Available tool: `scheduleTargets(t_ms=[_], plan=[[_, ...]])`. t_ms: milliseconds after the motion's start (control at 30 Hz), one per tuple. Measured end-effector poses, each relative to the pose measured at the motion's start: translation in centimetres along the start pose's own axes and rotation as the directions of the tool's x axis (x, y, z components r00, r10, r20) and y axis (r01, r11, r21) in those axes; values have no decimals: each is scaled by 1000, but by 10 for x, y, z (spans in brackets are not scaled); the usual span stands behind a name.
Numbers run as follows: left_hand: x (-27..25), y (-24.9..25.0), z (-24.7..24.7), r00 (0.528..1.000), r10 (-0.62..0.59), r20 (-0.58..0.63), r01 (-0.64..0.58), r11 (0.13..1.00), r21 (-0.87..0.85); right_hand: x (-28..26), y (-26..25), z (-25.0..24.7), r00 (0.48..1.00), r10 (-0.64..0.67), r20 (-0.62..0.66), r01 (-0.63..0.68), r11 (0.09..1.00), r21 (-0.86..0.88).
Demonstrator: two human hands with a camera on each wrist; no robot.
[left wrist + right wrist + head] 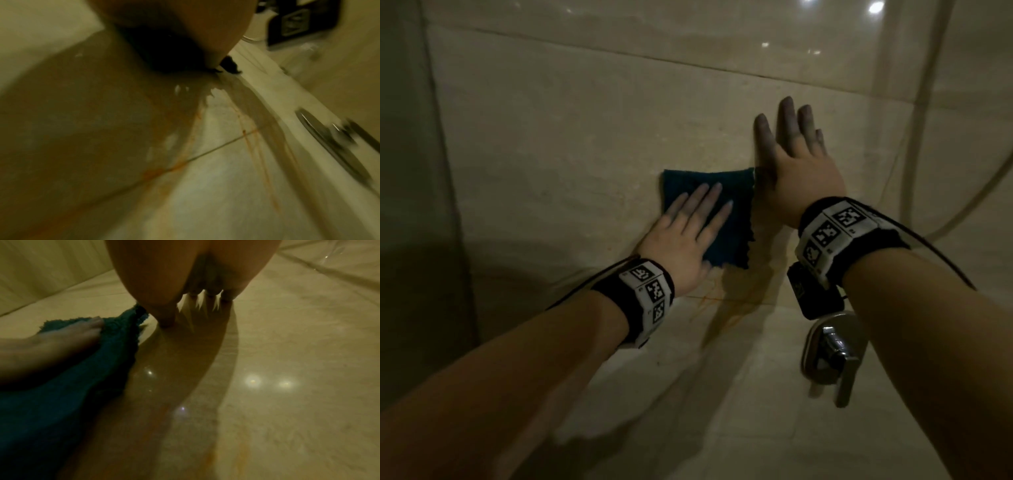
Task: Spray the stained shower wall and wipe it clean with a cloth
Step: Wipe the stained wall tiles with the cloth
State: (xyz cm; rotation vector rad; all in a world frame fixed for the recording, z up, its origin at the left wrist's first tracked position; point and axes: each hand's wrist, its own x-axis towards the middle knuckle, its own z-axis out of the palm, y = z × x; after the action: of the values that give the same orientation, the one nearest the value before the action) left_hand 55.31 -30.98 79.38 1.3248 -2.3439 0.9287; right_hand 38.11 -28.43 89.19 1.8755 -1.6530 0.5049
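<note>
1. Cloth (717, 209), dark teal, flat against shower wall (571, 137), roughly centre of head view, above the horizontal grout line.
2. Left hand (685, 236) pressed flat on cloth, fingers straight and spread, palm over cloth's lower left part; nothing gripped.
3. Right hand (796, 164) flat on bare wall just right of cloth, fingers straight and pointing up, thumb side near cloth's right edge; holds nothing.
4. Right wrist view: right fingertips (209, 292) touch the glossy tile, cloth (61, 386) at left with left-hand fingers (82, 331) on top.
5. Orange-brown stain (717, 301) streaks run down the wall below cloth, across the grout line; same streaks in left wrist view (252, 146), blurred.
6. Chrome mixer handle (832, 356) lower right on wall, below right wrist.
7. Shower hose (924, 102) hangs down at right.
8. Both wrists wear black bands with 3 printed marker squares each.
</note>
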Motion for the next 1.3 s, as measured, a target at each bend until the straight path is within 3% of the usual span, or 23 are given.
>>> scheduleTargets(t_ms=[233,467,567,700,833,967,1167,1300], plan=[[-11,-3,12,997,-58,-48,55,997,-57,-10,-26,5,991,128,27,-130,985,109],[-54,-24,45,985,-153,80,161,983,-91,-24,-41,28,975,181,128,-194,976,96],[-47,-38,33,976,-215,38,218,970,-111,-24,-39,27,973,180,144,-195,976,99],[-21,-63,-1,928,-367,-69,351,920,-177,-24,-40,27,968,195,157,-212,972,98],[-27,-63,8,945,-321,-69,306,937,-168,-24,-46,26,960,224,165,-245,962,118],[-56,-47,43,966,-256,36,258,959,-114,-26,-50,27,959,238,156,-258,958,125],[-82,-40,73,987,-163,-10,161,980,-114,-26,-53,29,952,249,178,-274,953,129],[-68,-48,52,990,-132,-50,128,988,-84,-25,-53,31,951,254,175,-276,954,116]])
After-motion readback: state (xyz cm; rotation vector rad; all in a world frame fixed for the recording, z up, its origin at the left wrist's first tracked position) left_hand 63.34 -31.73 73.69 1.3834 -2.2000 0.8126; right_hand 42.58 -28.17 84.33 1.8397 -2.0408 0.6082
